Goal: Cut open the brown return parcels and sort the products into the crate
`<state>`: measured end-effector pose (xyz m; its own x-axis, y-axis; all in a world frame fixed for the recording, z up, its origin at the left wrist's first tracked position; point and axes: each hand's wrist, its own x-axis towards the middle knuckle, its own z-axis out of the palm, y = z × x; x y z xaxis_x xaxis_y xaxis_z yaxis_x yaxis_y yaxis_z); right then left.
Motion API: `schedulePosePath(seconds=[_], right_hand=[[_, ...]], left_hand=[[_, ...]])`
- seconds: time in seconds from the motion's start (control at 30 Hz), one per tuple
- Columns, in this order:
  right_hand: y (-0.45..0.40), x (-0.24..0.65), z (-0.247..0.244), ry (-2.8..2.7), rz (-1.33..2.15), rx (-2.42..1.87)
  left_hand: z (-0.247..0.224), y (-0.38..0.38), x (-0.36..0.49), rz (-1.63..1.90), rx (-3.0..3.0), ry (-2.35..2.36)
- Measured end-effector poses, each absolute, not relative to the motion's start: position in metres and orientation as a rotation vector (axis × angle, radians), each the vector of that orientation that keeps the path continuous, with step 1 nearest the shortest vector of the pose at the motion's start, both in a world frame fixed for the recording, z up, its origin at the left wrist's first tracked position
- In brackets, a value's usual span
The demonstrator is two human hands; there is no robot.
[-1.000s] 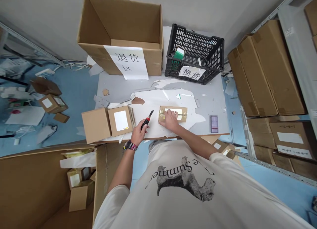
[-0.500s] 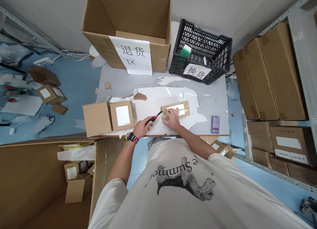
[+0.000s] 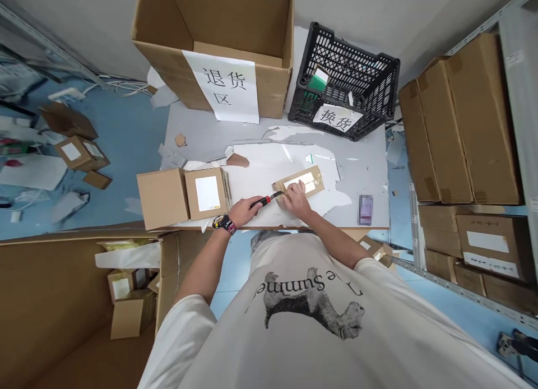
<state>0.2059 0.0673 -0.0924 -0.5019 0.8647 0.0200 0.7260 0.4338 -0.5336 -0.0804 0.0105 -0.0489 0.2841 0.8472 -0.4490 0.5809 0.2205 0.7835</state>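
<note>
Left fingers [image 3: 255,202] gripping knife [image 3: 264,200], right fingers [image 3: 301,187] gripping small carton [image 3: 310,178], green-white box [image 3: 319,79] in black crate [image 3: 344,55]

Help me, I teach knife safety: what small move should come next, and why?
Perhaps shift the right hand farther along the box, away from the knife in the left hand: the blade is out, its tip close beside the right hand.

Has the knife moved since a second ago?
Yes. Judged against the labelled box to its left, the knife has moved right, away from that box, and its blade is now at the left end of the parcel.
</note>
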Motion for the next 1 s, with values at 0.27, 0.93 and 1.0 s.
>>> schedulePosePath(seconds=[0.27,0.93,1.0], right_hand=[[0.07,0.203,-0.094,-2.321,0.711,-1.375],[0.076,0.22,-0.091,-2.453,0.872,-1.08],[0.076,0.22,-0.088,-2.469,0.866,-1.091]], left_hand=[[-0.06,-0.005,-0.072,0.385,1.312,1.398],[-0.057,-0.009,-0.061,0.402,1.247,1.362],[-0.059,-0.014,-0.062,0.406,1.239,1.374]])
